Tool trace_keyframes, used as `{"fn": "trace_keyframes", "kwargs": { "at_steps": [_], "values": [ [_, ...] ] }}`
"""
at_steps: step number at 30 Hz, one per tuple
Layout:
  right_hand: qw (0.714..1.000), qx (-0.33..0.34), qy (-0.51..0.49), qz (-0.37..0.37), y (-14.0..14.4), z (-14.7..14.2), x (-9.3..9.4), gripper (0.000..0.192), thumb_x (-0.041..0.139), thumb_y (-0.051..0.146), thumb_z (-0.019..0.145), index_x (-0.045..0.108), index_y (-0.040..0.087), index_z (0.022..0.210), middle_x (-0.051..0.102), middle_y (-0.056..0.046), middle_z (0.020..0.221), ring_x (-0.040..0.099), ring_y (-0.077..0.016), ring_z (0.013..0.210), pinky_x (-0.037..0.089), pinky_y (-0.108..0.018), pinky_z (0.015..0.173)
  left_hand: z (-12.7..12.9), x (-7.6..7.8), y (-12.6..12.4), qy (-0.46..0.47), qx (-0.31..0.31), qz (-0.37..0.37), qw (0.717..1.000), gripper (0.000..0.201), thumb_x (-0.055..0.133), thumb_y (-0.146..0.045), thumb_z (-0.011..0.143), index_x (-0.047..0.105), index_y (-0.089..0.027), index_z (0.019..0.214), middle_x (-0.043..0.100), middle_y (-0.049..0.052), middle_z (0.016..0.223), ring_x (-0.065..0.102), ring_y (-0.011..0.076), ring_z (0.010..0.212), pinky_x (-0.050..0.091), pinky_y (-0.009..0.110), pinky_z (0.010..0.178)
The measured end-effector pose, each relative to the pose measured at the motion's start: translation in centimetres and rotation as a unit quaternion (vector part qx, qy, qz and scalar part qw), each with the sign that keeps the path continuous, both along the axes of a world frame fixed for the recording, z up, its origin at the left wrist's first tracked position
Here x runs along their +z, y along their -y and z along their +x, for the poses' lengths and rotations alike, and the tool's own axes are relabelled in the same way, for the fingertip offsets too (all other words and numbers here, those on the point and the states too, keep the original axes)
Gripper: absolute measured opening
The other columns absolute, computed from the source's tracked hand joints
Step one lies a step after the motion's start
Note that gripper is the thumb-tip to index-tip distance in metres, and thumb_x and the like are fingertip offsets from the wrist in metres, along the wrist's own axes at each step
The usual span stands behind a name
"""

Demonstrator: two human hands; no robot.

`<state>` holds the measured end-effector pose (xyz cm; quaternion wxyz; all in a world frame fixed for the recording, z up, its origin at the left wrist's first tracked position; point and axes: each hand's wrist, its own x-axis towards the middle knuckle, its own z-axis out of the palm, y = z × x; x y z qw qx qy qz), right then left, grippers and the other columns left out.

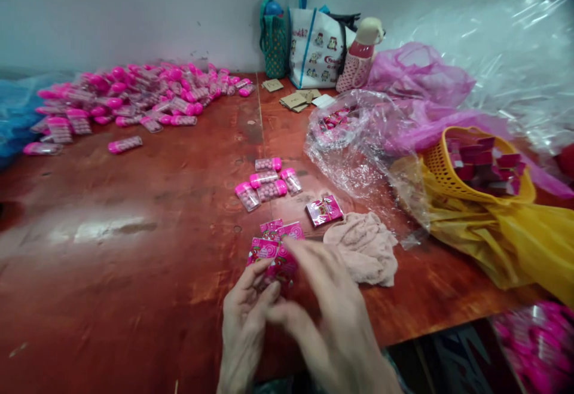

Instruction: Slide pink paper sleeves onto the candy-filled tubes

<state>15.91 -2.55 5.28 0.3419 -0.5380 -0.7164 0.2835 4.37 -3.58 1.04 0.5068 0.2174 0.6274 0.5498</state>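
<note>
Between both hands (291, 316), glossy pink printed packets (274, 250).

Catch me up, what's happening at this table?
A person's left hand and right hand are together on a pink printed packet at the near edge of the red-brown table. Another packet lies beside a beige cloth. A few pink-capped candy tubes lie just beyond, a large heap at far left, and a yellow basket of red boxes at right.

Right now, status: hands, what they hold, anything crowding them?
Left hand and right hand together on pink packet. More pink packets just beyond. Beige cloth close by right hand.
</note>
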Motion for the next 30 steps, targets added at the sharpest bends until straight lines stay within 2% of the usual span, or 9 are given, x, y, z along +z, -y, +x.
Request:
{"fn": "trace_keyframes", "kwargs": {
  "at_steps": [2, 3, 5, 8, 14, 19, 23, 26, 30],
  "values": [
    [0.998, -0.045, -0.031, -0.038, -2.7, -0.3, -0.6, 0.033, 0.062, 0.032, 0.078, 0.058, 0.023, 0.11, 0.06, -0.008, 0.105, 0.054, -0.0265, 0.1, 0.046, -0.043, 0.085, -0.1, 0.5, 0.2, 0.002, -0.016, 0.011, 1.0, 0.026, 0.071, -0.022, 0.066, 0.067, -0.019, 0.092, 0.068, 0.002, 0.078, 0.062, 0.0141, 0.068, 0.051, 0.022, 0.062],
    [0.995, -0.049, -0.056, -0.065, -3.3, -0.5, -1.1, 0.026, 0.061, 0.03, 0.079, 0.06, 0.022, 0.104, 0.062, -0.007, 0.1, 0.056, -0.0245, 0.094, 0.047, -0.04, 0.081, -0.1, 0.5, 0.3, 0.004, -0.026, 0.014, 1.0, 0.024, 0.07, -0.022, 0.068, 0.067, -0.02, 0.091, 0.067, 0.001, 0.077, 0.061, 0.0126, 0.066, 0.051, 0.021, 0.062],
    [0.987, -0.037, -0.121, -0.103, -3.5, -0.9, -2.4, 0.015, 0.058, 0.029, 0.083, 0.061, 0.02, 0.095, 0.063, -0.003, 0.086, 0.058, -0.0191, 0.079, 0.047, -0.032, 0.071, -0.1, 0.4, 0.6, 0.011, -0.039, 0.016, 0.999, 0.022, 0.069, -0.023, 0.07, 0.067, -0.021, 0.092, 0.066, 0.0, 0.078, 0.06, 0.0116, 0.063, 0.051, 0.021, 0.059],
    [0.98, -0.034, -0.166, -0.107, -2.7, -1.1, -3.7, 0.015, 0.05, 0.029, 0.088, 0.06, 0.018, 0.089, 0.061, 0.0, 0.076, 0.056, -0.0147, 0.068, 0.043, -0.026, 0.063, -0.1, -0.1, 0.9, 0.029, -0.037, 0.01, 0.999, 0.024, 0.07, -0.023, 0.069, 0.066, -0.02, 0.093, 0.066, 0.002, 0.077, 0.061, 0.0139, 0.067, 0.051, 0.021, 0.056],
    [0.982, -0.058, -0.149, -0.096, -2.8, -0.6, -4.5, 0.024, 0.042, 0.03, 0.091, 0.059, 0.017, 0.08, 0.056, 0.001, 0.067, 0.052, -0.0131, 0.06, 0.037, -0.025, 0.057, 0.4, -0.6, 0.8, 0.084, -0.039, 0.011, 0.996, 0.022, 0.066, -0.023, 0.073, 0.065, -0.017, 0.094, 0.064, -0.001, 0.067, 0.057, 0.009, 0.051, 0.05, 0.021, 0.054],
    [0.987, -0.037, -0.127, -0.094, -3.1, -0.3, -4.7, 0.024, 0.04, 0.028, 0.093, 0.059, 0.018, 0.082, 0.059, -0.001, 0.074, 0.054, -0.015, 0.069, 0.039, -0.026, 0.063, 0.6, -1.0, 0.5, 0.104, -0.031, -0.001, 0.994, 0.023, 0.07, -0.02, 0.069, 0.064, -0.017, 0.091, 0.065, -0.001, 0.069, 0.058, 0.0098, 0.051, 0.05, 0.022, 0.052],
    [0.99, -0.023, -0.118, -0.077, -3.2, -0.6, -4.8, 0.014, 0.054, 0.028, 0.086, 0.061, 0.017, 0.091, 0.064, -0.003, 0.082, 0.057, -0.0161, 0.076, 0.04, -0.025, 0.069, 0.4, -1.1, 0.3, 0.072, -0.031, -0.011, 0.997, 0.022, 0.07, -0.018, 0.068, 0.063, -0.015, 0.089, 0.065, 0.001, 0.072, 0.059, 0.0114, 0.058, 0.049, 0.021, 0.051],
    [0.991, -0.032, -0.1, -0.082, -3.3, -0.7, -5.1, 0.015, 0.053, 0.03, 0.085, 0.061, 0.017, 0.083, 0.061, 0.0, 0.071, 0.056, -0.0137, 0.065, 0.039, -0.024, 0.062, 0.4, -0.6, 0.1, 0.05, -0.068, -0.023, 0.996, 0.024, 0.069, -0.02, 0.07, 0.063, -0.014, 0.092, 0.065, 0.0, 0.067, 0.058, 0.0109, 0.055, 0.049, 0.021, 0.051],
    [0.991, -0.043, -0.09, -0.093, -3.6, -0.6, -5.6, 0.028, 0.041, 0.027, 0.09, 0.052, 0.018, 0.067, 0.047, 0.005, 0.053, 0.044, -0.0094, 0.046, 0.031, -0.022, 0.048, 1.0, -0.1, -0.1, 0.049, -0.108, -0.031, 0.992, 0.025, 0.065, -0.024, 0.073, 0.062, -0.014, 0.095, 0.063, -0.002, 0.058, 0.058, 0.0117, 0.049, 0.047, 0.023, 0.051]
  ]
}}
